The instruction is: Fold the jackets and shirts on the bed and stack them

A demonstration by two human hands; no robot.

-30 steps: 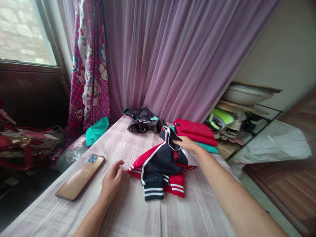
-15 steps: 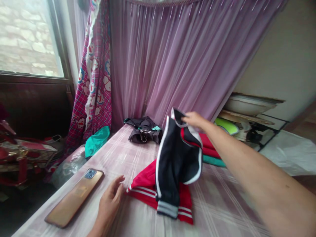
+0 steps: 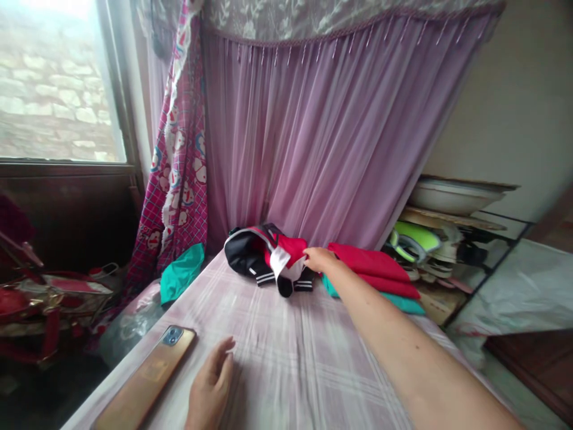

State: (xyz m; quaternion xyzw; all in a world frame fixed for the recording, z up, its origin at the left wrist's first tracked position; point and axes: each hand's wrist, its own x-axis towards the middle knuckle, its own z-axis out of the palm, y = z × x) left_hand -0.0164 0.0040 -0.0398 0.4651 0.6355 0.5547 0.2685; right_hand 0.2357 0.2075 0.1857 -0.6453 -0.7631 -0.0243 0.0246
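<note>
At the far end of the table, my right hand point(image 3: 319, 259) has its fingers pinched on the edge of a black, red and white jacket point(image 3: 250, 254). The jacket lies crumpled over dark clothes point(image 3: 273, 232), mostly hidden beneath it, and its striped cuffs face me. Close by on the right is a folded stack of red clothes point(image 3: 371, 266) with a teal garment point(image 3: 403, 303) at the bottom. My left hand point(image 3: 210, 382) rests low on the plaid sheet, thumb and fingers apart and holding nothing. To its left lies a gold phone point(image 3: 147, 379), camera side up.
A purple curtain point(image 3: 313, 143) hangs behind the clothes. At right, a rack holds a basin point(image 3: 456, 197), a lime-green visor point(image 3: 416, 239) and shoes. Past the left edge are a teal cloth point(image 3: 181, 275) and a plastic bag point(image 3: 129, 322).
My right hand has carried the jacket from mid-table to the far end, onto the dark clothes. The red striped fabric has left mid-table. My left hand stays near the phone; the view has tilted up.
</note>
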